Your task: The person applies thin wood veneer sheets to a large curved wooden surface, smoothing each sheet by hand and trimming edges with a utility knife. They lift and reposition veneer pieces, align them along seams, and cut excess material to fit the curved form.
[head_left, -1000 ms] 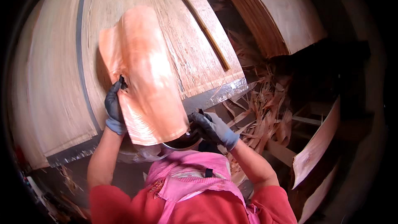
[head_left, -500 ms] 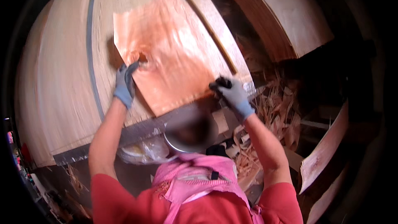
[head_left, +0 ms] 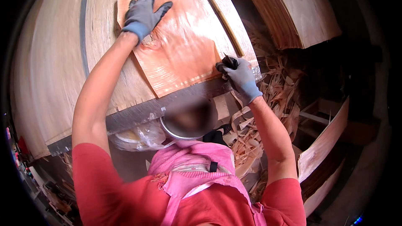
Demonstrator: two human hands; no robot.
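A thin reddish-orange veneer sheet [head_left: 184, 46] lies on a wide stack of pale wood sheets [head_left: 63, 54]. My left hand [head_left: 144, 10], in a grey glove with dark fingertips, is laid on the far left part of the veneer with its fingers spread. Just below that wrist, a knot or torn spot partly shows. By the veneer's near right corner, my right hand [head_left: 239, 72] is gloved too, its fingers closed. A dark pointed tip sticks up from those fingers, but what they hold is mostly hidden.
A dark strip [head_left: 134, 116] runs along the stack's near edge. Below it are a clear plastic bag [head_left: 140, 137] and a round metal-rimmed container [head_left: 180, 136]. Wood scraps [head_left: 247, 148] pile up at right. A narrow brown bar [head_left: 220, 14] lies along the stack; more veneer [head_left: 301, 8] stands far right.
My left hand has left the veneer's left edge and now rests spread out farther up the sheet. My right hand stays by the near right corner, still closed.
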